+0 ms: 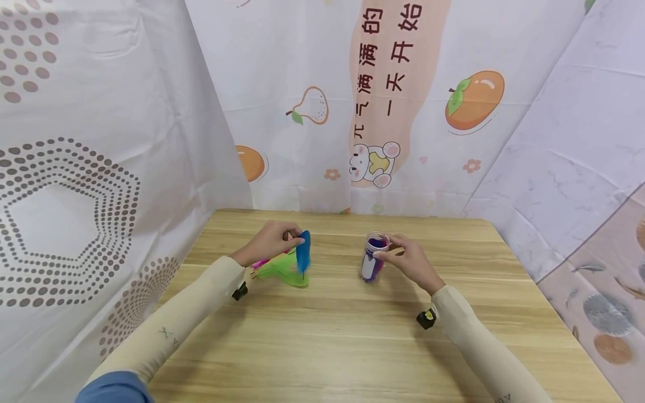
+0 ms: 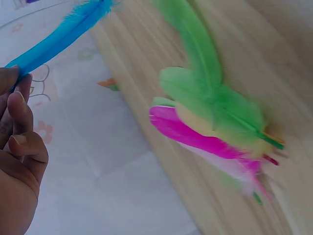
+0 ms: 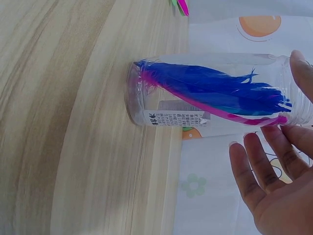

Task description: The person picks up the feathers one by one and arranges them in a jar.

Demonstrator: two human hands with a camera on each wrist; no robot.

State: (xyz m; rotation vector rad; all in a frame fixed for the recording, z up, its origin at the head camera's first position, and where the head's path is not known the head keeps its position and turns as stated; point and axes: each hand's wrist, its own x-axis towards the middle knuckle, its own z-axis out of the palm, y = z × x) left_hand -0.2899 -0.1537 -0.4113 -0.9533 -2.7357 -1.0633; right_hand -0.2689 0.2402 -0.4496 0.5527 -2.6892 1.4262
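A bright blue feather [image 1: 303, 252] hangs upright from my left hand [image 1: 272, 242], which pinches one end between thumb and fingers. Below and beside that hand lies a loose pile of feathers, with green feathers [image 2: 205, 83] over a pink feather [image 2: 195, 132] and pale ones. My right hand [image 1: 410, 263] grips a clear jar [image 1: 369, 271] near its rim, thumb on one side and fingers on the other. Inside the jar stand a dark blue feather [image 3: 210, 85] and a pink feather [image 3: 200, 105]. The jar has no lid on and carries a printed label [image 3: 181, 117].
A light wood table [image 1: 322, 341] carries everything. Its far edge meets a white patterned curtain [image 1: 302, 173], and another curtain [image 1: 166, 168] hangs at the left. A small black wrist camera [image 1: 426, 318] sits under the right forearm.
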